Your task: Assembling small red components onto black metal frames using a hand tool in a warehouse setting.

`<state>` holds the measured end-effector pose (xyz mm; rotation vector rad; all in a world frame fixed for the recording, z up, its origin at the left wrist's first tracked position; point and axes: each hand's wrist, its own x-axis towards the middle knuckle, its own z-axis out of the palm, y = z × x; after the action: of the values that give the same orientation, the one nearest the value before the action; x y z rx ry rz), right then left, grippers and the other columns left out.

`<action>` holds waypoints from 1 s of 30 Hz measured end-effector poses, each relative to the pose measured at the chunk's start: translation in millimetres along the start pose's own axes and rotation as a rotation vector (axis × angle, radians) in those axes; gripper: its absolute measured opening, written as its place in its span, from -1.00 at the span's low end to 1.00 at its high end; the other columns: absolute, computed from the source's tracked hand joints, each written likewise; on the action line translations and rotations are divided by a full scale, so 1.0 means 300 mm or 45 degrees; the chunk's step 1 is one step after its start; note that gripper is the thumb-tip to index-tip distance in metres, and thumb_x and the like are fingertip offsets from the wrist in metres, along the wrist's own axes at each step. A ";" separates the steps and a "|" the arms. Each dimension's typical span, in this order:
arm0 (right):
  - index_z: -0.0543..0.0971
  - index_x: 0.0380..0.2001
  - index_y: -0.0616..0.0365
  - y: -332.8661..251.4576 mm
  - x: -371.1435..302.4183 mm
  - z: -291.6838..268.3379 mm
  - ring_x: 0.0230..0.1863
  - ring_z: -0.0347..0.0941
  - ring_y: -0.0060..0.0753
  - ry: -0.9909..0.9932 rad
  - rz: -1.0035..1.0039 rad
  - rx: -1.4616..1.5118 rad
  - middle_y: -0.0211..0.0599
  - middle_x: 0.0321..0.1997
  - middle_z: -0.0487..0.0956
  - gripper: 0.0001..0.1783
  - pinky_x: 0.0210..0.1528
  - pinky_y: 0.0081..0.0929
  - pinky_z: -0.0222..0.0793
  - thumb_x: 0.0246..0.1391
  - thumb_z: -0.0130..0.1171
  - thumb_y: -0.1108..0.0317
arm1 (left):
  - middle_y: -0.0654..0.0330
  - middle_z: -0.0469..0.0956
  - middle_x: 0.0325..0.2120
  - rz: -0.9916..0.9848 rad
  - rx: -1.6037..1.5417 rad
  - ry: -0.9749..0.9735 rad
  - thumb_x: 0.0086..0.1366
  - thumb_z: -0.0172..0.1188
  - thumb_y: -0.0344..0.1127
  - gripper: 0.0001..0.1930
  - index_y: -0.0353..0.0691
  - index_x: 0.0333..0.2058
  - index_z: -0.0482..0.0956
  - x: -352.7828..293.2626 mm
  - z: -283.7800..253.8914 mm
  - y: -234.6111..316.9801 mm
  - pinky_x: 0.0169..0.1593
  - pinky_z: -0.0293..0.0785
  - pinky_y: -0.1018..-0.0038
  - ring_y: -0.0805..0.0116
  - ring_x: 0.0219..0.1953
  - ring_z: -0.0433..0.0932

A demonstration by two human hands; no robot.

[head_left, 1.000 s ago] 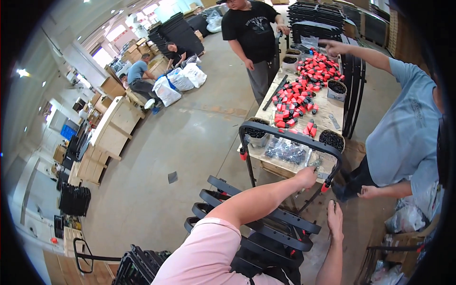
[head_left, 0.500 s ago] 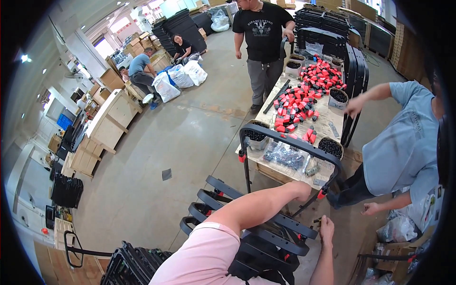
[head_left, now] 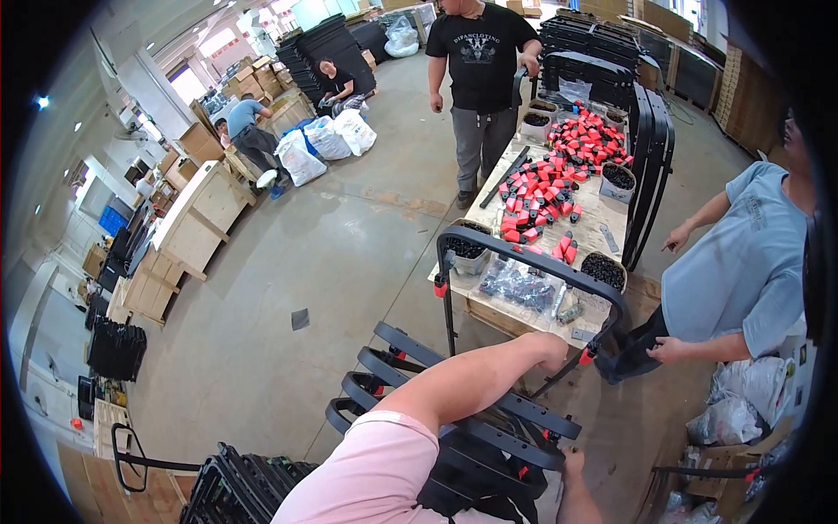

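Both hands on black frames – left hand (head_left: 552, 348) grips upright one (head_left: 532, 262), right hand (head_left: 573, 463) holds stacked ones (head_left: 471, 410).

A wide, smooth grey concrete floor (head_left: 288, 253) spreads out ahead and to the left of the hands. Far across it, bright windows (head_left: 223, 39) and small ceiling lamps (head_left: 42, 102) light a pale wall (head_left: 105, 122). Wooden crates (head_left: 196, 214) and cardboard boxes (head_left: 188, 140) line the left side. Stacks of dark goods (head_left: 323, 44), perhaps folded frames, rise at the far end; brown cartons (head_left: 751, 87) stand far right.
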<state>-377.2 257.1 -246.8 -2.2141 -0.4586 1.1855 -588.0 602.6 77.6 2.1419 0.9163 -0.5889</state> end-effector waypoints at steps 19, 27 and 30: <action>0.61 -0.23 0.38 -0.113 -0.037 0.038 -0.48 0.61 -0.29 -0.122 0.027 -0.216 -0.17 -0.46 0.67 -0.67 -0.43 -0.30 0.50 0.05 0.32 0.29 | -0.17 0.71 -0.29 0.026 0.089 -0.006 -0.01 0.14 -0.51 -0.71 -0.43 -0.30 0.73 0.005 -0.003 -0.037 -0.22 0.60 0.09 -0.10 -0.20 0.71; 0.65 -0.27 0.37 -0.090 -0.019 0.065 -0.41 0.60 -0.35 -0.223 -0.053 0.011 -0.19 -0.44 0.66 -0.63 -0.35 -0.29 0.49 0.04 0.37 0.22 | -0.19 0.70 -0.27 0.055 0.138 0.031 -0.08 0.17 -0.51 -0.70 -0.41 -0.32 0.74 0.024 0.010 -0.036 -0.18 0.61 0.09 -0.12 -0.18 0.71; 0.65 -0.27 0.39 -0.039 -0.005 0.059 -0.42 0.60 -0.30 -0.186 -0.004 -0.135 -0.16 -0.46 0.64 -0.61 -0.35 -0.25 0.51 0.03 0.39 0.20 | -0.19 0.70 -0.27 0.051 0.156 0.001 -0.09 0.17 -0.52 -0.70 -0.40 -0.32 0.74 0.016 0.000 -0.038 -0.18 0.61 0.09 -0.12 -0.18 0.71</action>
<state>-393.2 271.2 -246.0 -2.2224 -0.5966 1.3556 -593.6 610.2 69.6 2.2642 0.8558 -0.6387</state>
